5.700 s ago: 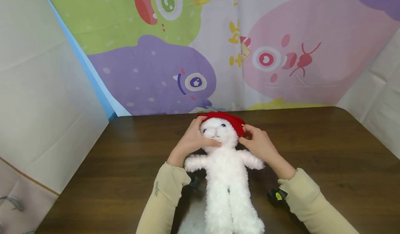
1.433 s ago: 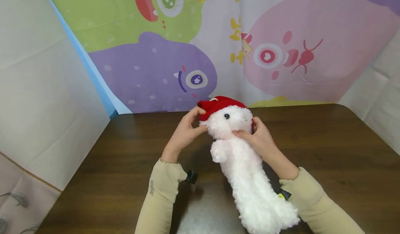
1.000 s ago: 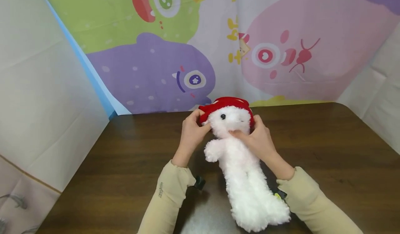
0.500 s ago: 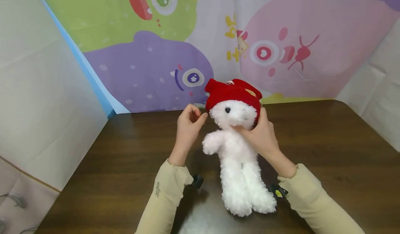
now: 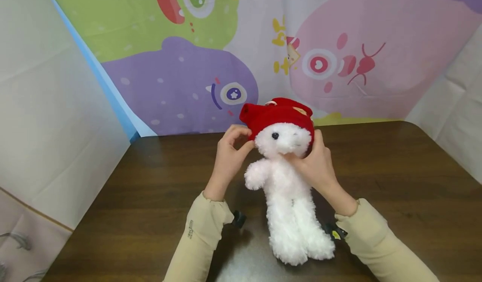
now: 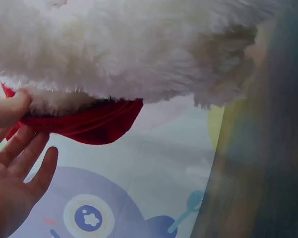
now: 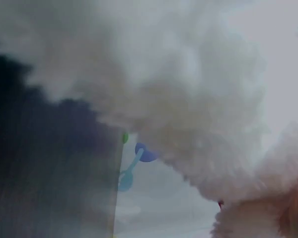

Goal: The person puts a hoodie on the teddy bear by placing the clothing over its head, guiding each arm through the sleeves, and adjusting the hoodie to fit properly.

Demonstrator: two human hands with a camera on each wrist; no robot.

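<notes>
A white fluffy plush toy (image 5: 288, 181) is held up over the table in the head view, its face turned to the right. On its head sits a red hat (image 5: 280, 116), with a short stub poking out at the left. My left hand (image 5: 229, 156) pinches the hat's left edge between thumb and fingers; the left wrist view shows the thumb above the red rim (image 6: 84, 124) and fingers below. My right hand (image 5: 314, 165) grips the toy's head and neck from the right, thumb under the chin. White fur (image 7: 179, 99) fills most of the right wrist view, hiding the right fingers.
A dark wooden table (image 5: 162, 190) lies beneath. Behind it hangs a cartoon-printed cloth (image 5: 180, 89), with a white wall covering (image 5: 64, 106) at the left. Black wrist-camera straps (image 5: 239, 219) show beside the sleeves.
Earlier the toy faced forward; it has since turned right and been raised. Half a second ago my left fingers were off the hat; now they pinch its edge. My right hand keeps its grip.
</notes>
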